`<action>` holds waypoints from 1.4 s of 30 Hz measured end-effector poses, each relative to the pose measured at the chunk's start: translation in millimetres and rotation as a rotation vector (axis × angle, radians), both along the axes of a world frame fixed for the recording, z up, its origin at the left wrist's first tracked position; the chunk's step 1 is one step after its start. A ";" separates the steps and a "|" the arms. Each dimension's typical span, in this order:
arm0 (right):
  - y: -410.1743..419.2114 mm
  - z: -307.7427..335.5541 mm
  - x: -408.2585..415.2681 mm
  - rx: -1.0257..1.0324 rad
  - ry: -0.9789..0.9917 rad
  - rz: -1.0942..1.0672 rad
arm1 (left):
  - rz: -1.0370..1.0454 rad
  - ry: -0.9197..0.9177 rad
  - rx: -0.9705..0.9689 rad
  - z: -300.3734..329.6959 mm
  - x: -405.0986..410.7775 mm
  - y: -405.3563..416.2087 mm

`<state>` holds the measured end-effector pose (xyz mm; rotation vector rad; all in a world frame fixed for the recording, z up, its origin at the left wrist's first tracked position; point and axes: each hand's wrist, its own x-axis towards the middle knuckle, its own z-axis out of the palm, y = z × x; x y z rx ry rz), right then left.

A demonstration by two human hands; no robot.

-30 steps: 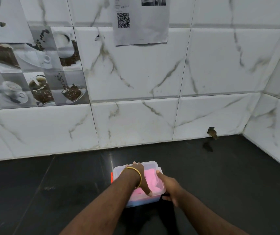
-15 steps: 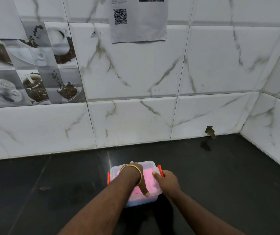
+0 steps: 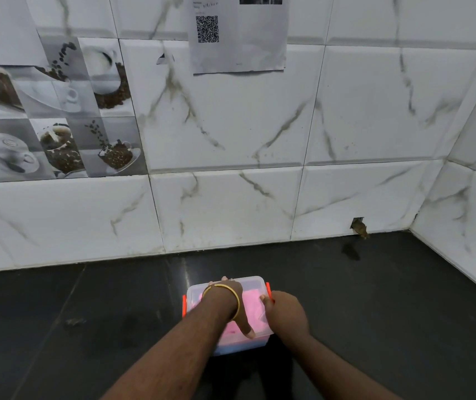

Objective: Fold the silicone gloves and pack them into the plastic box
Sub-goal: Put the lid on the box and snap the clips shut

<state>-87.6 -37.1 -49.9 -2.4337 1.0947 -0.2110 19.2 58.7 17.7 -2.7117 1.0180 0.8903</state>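
A clear plastic box (image 3: 255,343) with its lid on stands on the dark counter (image 3: 375,298), and the pink silicone gloves (image 3: 252,303) show through the lid. My left hand (image 3: 226,297), a gold bangle on its wrist, lies flat across the lid, fingertips at the far edge and thumb stretched toward the near edge. My right hand (image 3: 287,311) grips the box's right side, its thumb on the orange right latch (image 3: 268,287). A second orange latch (image 3: 184,306) sits on the left side.
A white marble-tiled wall (image 3: 231,203) rises just behind the box, and a side wall (image 3: 467,226) closes the corner at the right. A paper sheet with a QR code (image 3: 238,33) hangs on the wall. A small hole (image 3: 359,226) marks the wall's base.
My right hand moved from the box's near right corner up to the right latch, which has come into view. My left hand stayed pressing on the lid.
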 end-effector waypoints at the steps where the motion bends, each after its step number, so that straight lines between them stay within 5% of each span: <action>1: -0.2 -0.6 0.5 -0.002 0.001 0.000 | -0.005 -0.001 -0.012 -0.2 -0.2 1.2; 10: -4.9 -3.5 -11.6 0.105 -0.054 0.117 | 0.035 -0.001 -0.214 -4.2 -12.1 28.3; 17: 12.0 10.2 -57.5 0.027 -0.199 0.281 | 0.195 -0.399 -0.329 -26.2 -50.4 98.1; 42: -13.7 33.0 28.7 -0.247 0.175 0.377 | 0.260 -0.260 -0.247 -25.3 40.1 73.6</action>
